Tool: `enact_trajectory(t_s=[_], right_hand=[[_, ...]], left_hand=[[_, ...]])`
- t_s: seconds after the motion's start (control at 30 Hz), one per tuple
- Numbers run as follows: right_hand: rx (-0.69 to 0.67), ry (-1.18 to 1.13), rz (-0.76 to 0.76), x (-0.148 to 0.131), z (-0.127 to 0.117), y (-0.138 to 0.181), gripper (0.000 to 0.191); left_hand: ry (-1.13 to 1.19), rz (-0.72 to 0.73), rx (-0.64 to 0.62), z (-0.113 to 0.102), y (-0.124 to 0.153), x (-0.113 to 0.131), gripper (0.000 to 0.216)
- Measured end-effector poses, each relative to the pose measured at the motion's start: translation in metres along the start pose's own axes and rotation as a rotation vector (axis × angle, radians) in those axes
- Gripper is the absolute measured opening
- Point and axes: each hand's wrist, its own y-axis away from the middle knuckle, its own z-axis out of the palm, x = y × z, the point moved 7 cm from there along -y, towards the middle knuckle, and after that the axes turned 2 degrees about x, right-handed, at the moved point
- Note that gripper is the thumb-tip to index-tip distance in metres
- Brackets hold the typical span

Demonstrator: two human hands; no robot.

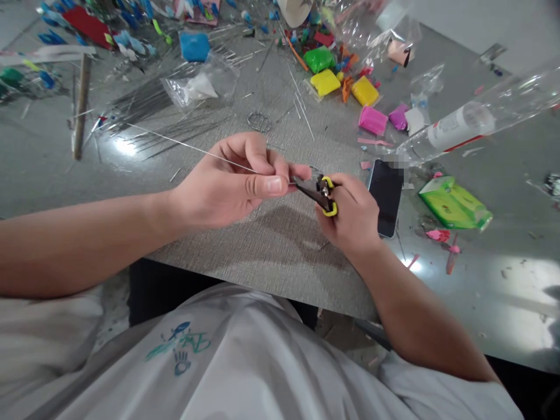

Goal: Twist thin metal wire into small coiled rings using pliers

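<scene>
A thin silvery wire (184, 143) runs from the upper left into my left hand (231, 181), pinched between thumb and fingers. Wrapped around the handles of yellow-and-black pliers (324, 195), my right hand (352, 213) is closed. The dark jaws of the pliers point left and meet the wire's end at my left fingertips; whether they bite on it is hard to make out. Both hands are above the grey table (236, 256), near its front edge. Behind my left hand lies a small coiled ring of wire (259, 121).
Many loose wires (153, 111) lie at the back left, beside a wooden stick (81, 108). Yellow clay packs (365, 91) and a pink one (373, 120) are at the back right. A phone (387, 195), a plastic bottle (464, 125) and a green packet (455, 204) lie to the right.
</scene>
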Motion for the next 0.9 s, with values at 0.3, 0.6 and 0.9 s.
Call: enact_trajectory(t_s=[0.3, 0.6, 0.9], right_hand=[[0.043, 0.05, 0.015, -0.01, -0.003, 0.001, 0.003], [0.108, 0.029, -0.083, -0.023, -0.008, -0.002, 0.004], [0.07, -0.071, -0.106, -0.029, -0.007, -0.003, 0.008]], left_hand=[[-0.001, 0.092, -0.126, 0.013, 0.0, 0.008, 0.044], [0.017, 0.073, -0.067, 0.012, 0.002, 0.009, 0.047], [-0.018, 0.064, -0.236, 0.023, -0.002, 0.013, 0.046]])
